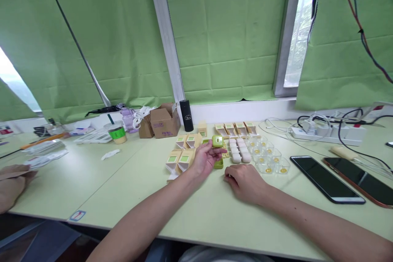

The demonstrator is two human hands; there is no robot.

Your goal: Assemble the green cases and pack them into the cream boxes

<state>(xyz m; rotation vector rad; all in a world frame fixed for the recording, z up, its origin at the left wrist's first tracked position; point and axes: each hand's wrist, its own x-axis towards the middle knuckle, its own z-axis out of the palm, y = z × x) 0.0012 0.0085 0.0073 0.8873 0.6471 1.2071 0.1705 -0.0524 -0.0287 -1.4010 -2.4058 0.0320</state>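
My left hand [206, 159] is closed around the edge of a small rounded square green case [218, 141], held up above the table with a light spot on its face. Below it, another green piece [219, 164] lies on the table. My right hand [247, 183] rests on the tabletop with its fingers curled in; no object shows in them. Just beyond it stand rows of pale pink rounded pieces [236, 157] and several clear plastic cups [267, 168] with yellow centres. Left of my left hand are open cardboard boxes [173, 159] with green square labels.
More small boxes [236, 130] stand at the back. Two phones [327, 180] and a power strip [327, 135] with cables lie right. A black bottle [186, 115], brown carton [166, 122] and drink cup [117, 133] stand left. Another person's hand [14, 184] is at far left.
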